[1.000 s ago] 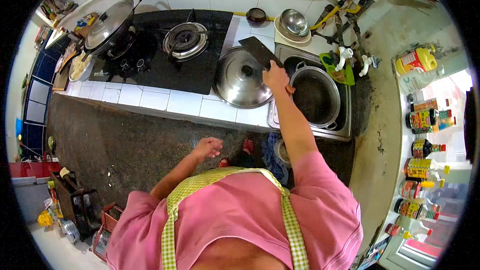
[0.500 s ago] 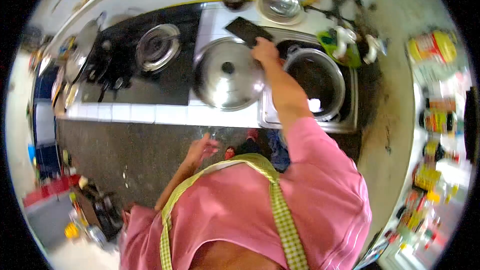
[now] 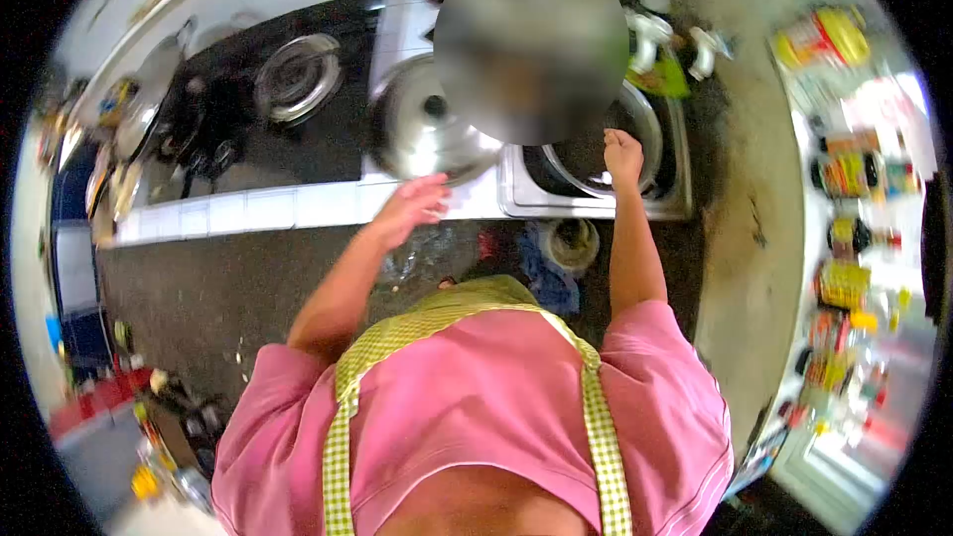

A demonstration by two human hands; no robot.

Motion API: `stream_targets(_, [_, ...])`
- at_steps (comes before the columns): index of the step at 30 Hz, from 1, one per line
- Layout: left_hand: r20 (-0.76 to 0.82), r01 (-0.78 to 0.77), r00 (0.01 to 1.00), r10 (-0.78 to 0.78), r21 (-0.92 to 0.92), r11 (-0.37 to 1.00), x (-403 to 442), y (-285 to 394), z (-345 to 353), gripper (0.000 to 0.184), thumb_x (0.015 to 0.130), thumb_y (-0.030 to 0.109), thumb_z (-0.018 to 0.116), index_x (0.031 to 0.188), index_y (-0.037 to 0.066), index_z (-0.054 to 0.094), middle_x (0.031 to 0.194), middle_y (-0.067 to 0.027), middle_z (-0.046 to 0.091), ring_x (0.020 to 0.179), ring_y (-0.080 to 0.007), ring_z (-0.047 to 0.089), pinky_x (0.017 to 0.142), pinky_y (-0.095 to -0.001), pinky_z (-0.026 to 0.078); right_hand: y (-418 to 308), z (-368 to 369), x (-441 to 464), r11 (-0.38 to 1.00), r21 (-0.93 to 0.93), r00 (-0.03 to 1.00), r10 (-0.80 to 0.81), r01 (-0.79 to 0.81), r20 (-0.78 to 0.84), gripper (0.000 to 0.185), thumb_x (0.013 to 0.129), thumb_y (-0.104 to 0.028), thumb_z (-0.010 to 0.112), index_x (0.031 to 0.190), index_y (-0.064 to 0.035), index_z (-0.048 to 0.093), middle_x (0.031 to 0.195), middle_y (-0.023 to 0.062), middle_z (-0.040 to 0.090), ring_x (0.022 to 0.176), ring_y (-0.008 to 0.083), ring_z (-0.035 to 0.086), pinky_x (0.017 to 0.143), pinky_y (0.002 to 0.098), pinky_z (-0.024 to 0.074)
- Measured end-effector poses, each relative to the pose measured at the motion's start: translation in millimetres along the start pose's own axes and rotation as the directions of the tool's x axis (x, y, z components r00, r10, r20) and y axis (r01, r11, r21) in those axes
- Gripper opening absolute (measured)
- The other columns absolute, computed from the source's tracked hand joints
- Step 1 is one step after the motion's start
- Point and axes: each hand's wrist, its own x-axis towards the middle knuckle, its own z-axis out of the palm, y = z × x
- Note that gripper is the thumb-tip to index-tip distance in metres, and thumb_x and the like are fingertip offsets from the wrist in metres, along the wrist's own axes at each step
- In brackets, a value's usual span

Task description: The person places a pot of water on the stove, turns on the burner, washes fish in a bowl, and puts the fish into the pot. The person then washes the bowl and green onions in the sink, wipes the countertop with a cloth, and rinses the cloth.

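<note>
My left hand (image 3: 412, 210) is open with its fingers apart, just in front of the near edge of a large shiny metal lid (image 3: 412, 134) with a black knob. I cannot tell whether it touches the lid. My right hand (image 3: 623, 154) is closed above a large metal pot (image 3: 650, 144) in the sink (image 3: 516, 194). Whatever it may hold is hidden or too small to make out. A small white piece (image 3: 605, 179) shows in the pot near its front rim. A round grey blur covers the back of the counter, part of the lid and the pot's far side.
Left of the lid lies a black hob (image 3: 328, 154) with a round metal burner ring (image 3: 298, 79). White spray bottles (image 3: 650, 40) stand behind the sink beside a green container (image 3: 670, 77). Several jars and bottles (image 3: 844, 174) line the shelf on the right.
My right hand has come back from a dark flat rectangle behind the lid to above the pot. My left hand has risen toward the lid. The round blur newly covers the back.
</note>
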Motion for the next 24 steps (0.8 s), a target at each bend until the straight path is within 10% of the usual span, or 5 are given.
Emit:
stream_targets(9, [0.099,-0.070,0.993,0.056,0.139,0.988,164,100,101,0.069,0.076,0.030,0.057,0.128,0.001,0.021,0.127,-0.0112,0.033,0.118,-0.0203,0.028,0.091,-0.0356,0.028,144,-60,14,0.860,-0.424,0.938,0.341,-0.285,0.062,0.041,0.078,-0.026,0.052,0.109,0.0011,0.049,0.092,0.0178,0.058,0.082,0.0285,0.058,0.072,0.0381,0.0442])
stream_targets(11, [0.042,-0.021,0.999,0.013,0.216,0.976,201,121,137,0.070,0.073,0.028,0.059,0.127,0.001,0.022,0.122,-0.0138,0.037,0.110,-0.0232,0.036,0.091,-0.0378,0.029,147,-52,15,0.856,-0.010,0.846,0.512,-0.517,0.147,0.039,0.078,-0.021,0.052,0.109,0.0028,0.048,0.083,0.0190,0.059,0.063,0.0234,0.060,0.058,0.0338,0.0471])
stream_targets(17, [-0.141,0.019,0.989,0.049,0.440,0.898,373,75,122,0.063,0.072,0.017,0.059,0.114,-0.015,0.027,0.108,-0.0238,0.046,0.089,-0.0255,0.053,0.068,-0.0376,0.047,206,-27,37,0.949,-0.053,0.939,0.316,-0.311,0.139,0.051,0.079,-0.019,0.053,0.120,0.0037,0.035,0.077,0.0137,0.059,0.052,0.0161,0.057,0.044,0.0280,0.0434])
stream_targets(18, [-0.241,0.016,0.967,0.086,0.391,0.920,344,93,148,0.035,0.070,0.017,0.061,0.096,-0.004,0.051,0.081,-0.0148,0.058,0.068,-0.0232,0.058,0.060,-0.0343,0.047,190,-32,36,0.887,0.086,0.875,0.426,-0.454,0.230,0.054,0.079,-0.018,0.052,0.123,0.0031,0.029,0.074,0.0129,0.059,0.051,0.0161,0.056,0.043,0.0276,0.0424])
stream_targets(24, [-0.159,0.214,0.973,-0.169,0.335,0.918,391,73,124,0.021,0.072,0.009,0.056,0.083,-0.009,0.056,0.080,-0.0179,0.059,0.066,-0.0284,0.059,0.057,-0.0394,0.047,135,-58,26,0.490,0.452,0.664,0.614,-0.745,0.427,0.033,0.082,-0.016,0.049,0.107,0.0042,0.040,0.063,0.0079,0.054,0.045,0.0149,0.049,0.037,0.0290,0.0356])
